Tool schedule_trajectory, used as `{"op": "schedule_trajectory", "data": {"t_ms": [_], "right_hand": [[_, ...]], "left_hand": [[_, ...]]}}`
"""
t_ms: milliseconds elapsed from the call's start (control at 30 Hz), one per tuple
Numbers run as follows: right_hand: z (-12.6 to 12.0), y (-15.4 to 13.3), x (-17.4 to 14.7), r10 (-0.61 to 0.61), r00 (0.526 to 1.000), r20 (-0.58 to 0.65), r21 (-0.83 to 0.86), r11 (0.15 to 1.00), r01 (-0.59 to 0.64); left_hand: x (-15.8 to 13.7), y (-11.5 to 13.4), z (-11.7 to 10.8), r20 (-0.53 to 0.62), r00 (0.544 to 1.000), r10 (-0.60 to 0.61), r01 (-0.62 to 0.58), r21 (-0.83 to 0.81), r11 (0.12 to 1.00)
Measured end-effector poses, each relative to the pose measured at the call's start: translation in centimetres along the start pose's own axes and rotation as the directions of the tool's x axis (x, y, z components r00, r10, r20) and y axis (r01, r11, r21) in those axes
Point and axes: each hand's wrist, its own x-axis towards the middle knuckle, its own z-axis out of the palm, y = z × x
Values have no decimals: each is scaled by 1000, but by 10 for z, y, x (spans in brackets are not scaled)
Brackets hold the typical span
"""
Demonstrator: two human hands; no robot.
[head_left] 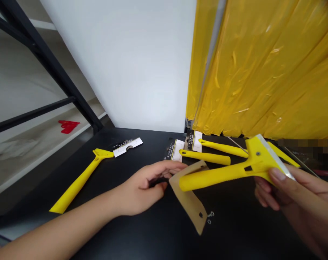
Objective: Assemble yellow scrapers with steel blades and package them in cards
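Observation:
My right hand (296, 191) grips a yellow scraper (220, 175) by its head, with the thumb on the near side beside the metal blade edge. The scraper's handle points left, over a folded brown paper card (191, 198). At the card's left edge is my left hand (147, 184), its thumb and fingers apart. The fingertips reach partly behind the card; whether they touch it I cannot tell. A few small metal screws or nuts (210, 216) lie on the black tabletop (142, 234) by the card's lower corner.
Another yellow scraper handle (80, 180) lies at the left, touching a black-and-white card (128, 146). Further yellow handles (207, 157) lie behind my hands with printed cards (177, 150). A white panel (137, 65) and yellow plastic sheeting (267, 72) stand at the back; a black frame (44, 61) rises left.

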Motion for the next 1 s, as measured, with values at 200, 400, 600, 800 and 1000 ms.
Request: {"op": "schedule_trajectory", "data": {"t_ms": [200, 400, 600, 800, 1000], "right_hand": [[8, -3, -3, -55, 994, 90, -15, 998, 56], [8, -4, -10, -104, 972, 213, -178, 974, 143], [3, -2, -30, -72, 944, 323, -355, 915, 192], [12, -12, -35, -124, 918, 376, -367, 890, 271], [19, -7, -44, -306, 804, 509, -387, 753, 532]], "left_hand": [[3, -1, 13, 84, 994, -68, 80, -158, 984], [3, 3, 28, 40, 977, -208, 208, -367, 907], [3, 12, 31, -30, 948, -317, 289, -329, 899], [0, 24, 32, -13, 963, -267, 268, 8, 964], [5, 35, 59, 101, 931, -351, 365, -297, 882]]}}
